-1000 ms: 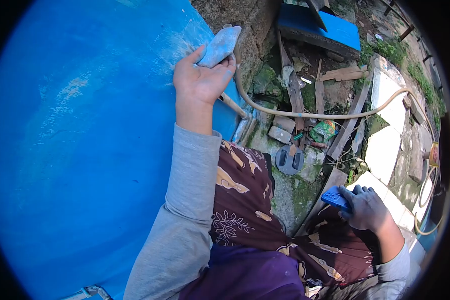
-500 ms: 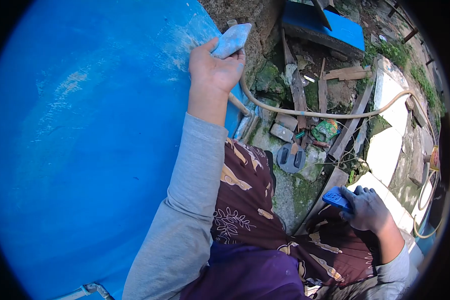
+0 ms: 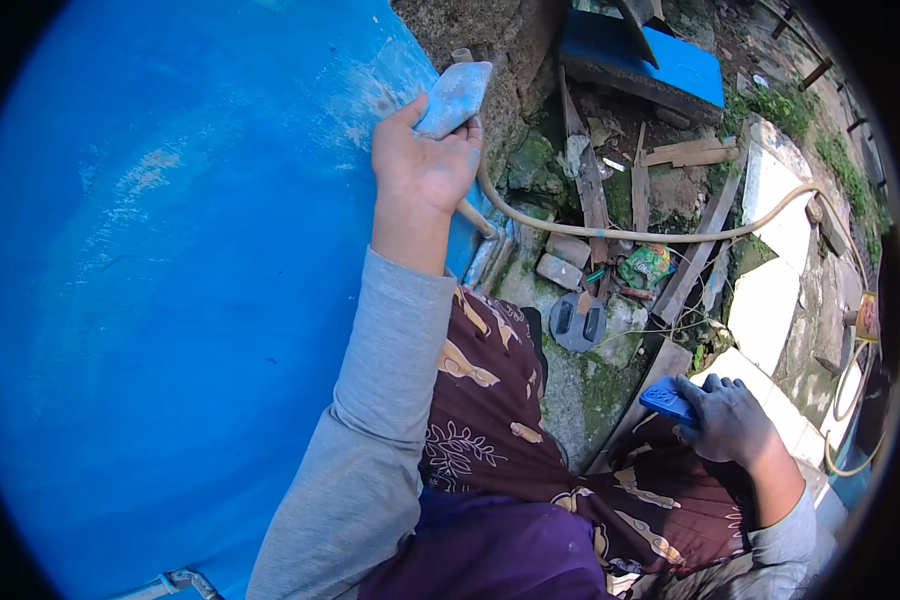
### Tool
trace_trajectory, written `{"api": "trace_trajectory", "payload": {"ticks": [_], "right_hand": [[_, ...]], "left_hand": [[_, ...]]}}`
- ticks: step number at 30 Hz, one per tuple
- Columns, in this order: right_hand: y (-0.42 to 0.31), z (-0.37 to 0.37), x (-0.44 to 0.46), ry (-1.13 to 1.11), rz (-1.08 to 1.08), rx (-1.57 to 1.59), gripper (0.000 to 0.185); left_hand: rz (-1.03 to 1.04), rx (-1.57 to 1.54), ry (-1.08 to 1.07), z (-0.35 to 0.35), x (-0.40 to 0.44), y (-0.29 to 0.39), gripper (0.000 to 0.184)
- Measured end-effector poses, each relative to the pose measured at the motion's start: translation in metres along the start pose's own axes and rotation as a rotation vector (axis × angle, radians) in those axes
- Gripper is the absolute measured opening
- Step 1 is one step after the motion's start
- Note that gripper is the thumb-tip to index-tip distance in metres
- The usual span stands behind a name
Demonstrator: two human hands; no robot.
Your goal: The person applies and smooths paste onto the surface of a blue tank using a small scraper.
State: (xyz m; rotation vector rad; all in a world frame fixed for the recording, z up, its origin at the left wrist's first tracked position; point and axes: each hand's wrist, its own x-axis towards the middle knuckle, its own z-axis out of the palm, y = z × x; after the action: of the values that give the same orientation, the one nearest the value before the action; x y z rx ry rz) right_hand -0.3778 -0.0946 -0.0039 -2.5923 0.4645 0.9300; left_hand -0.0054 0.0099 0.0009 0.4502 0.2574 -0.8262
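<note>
My left hand, palm up with the fingers curled, grips a flat pale piece smeared with blue between thumb and fingers. It is held near the edge of a large blue painted surface with pale scuffed patches. Whether the piece touches that surface, I cannot tell. Low on the right, my right hand is closed around a small blue block with a dotted pattern. Greyish stains cover that hand. Both arms are in grey sleeves.
A beige hose crosses the ground. Planks, brick pieces, a grey round lid-like piece and a green wrapper lie about. A blue-topped slab is at the back. Pipes run at lower left.
My left hand has shifted slightly down and left with the pale piece, which has turned a little. My right hand stays nearly in place, the blue block slightly turned in it.
</note>
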Motion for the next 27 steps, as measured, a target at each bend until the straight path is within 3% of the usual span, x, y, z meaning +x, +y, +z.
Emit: {"api": "trace_trajectory", "payload": {"ticks": [4,11,14,21,27], "right_hand": [[-0.001,0.000,-0.001,-0.004,0.008,0.021,0.057],[0.001,0.004,-0.001,0.012,0.008,-0.003,0.057],[0.001,0.003,-0.001,-0.005,0.010,-0.006,0.058],[0.002,0.004,-0.001,0.016,-0.010,-0.010,0.057],[0.000,0.003,0.000,-0.011,0.001,-0.001,0.057]], "left_hand": [[-0.082,-0.103,0.016,0.002,0.006,0.007,0.044],[0.025,0.018,0.010,-0.002,0.002,-0.001,0.044],[-0.056,-0.084,0.014,0.001,0.004,0.006,0.042],[0.019,0.010,0.027,-0.002,0.004,-0.002,0.041],[-0.077,-0.083,-0.031,-0.004,0.017,0.004,0.045]]}}
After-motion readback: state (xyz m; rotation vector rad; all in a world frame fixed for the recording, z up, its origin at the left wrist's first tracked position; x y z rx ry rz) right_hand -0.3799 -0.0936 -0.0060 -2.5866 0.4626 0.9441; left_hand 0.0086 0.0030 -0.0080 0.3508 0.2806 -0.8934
